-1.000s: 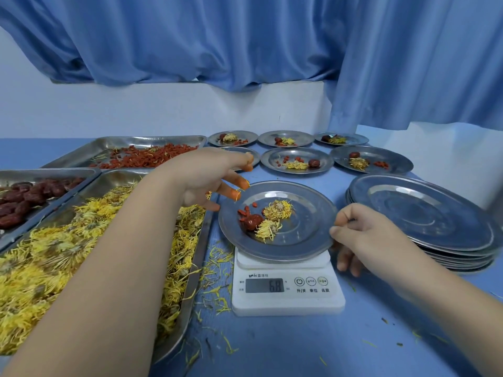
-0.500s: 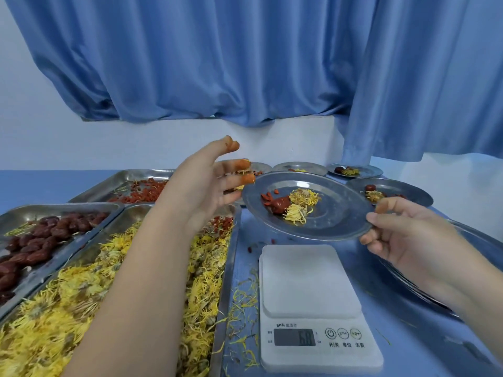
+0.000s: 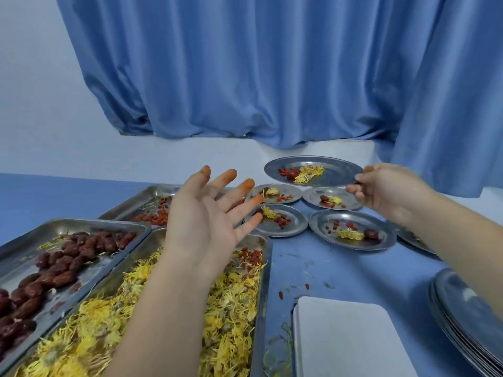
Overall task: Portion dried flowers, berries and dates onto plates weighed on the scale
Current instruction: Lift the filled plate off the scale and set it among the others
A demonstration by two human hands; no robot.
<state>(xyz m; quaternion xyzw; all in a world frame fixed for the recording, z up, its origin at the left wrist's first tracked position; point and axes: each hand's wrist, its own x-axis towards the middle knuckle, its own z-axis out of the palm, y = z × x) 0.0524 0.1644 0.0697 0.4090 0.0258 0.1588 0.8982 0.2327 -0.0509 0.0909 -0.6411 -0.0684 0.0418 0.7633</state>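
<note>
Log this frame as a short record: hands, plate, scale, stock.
left hand: open, fingers spread, orange-stained tips, over the trays
right hand: pinches filled plate by its rim, in the air beyond the set-down plates
scale: platform bare
set-down plates: at least four, filled
empty plates: stacked at right

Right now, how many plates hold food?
5 clearly: one plate in the right hand; four on the table: back left, back right, front left, front right. A sixth peeks past the forearm; more may hide.
</note>
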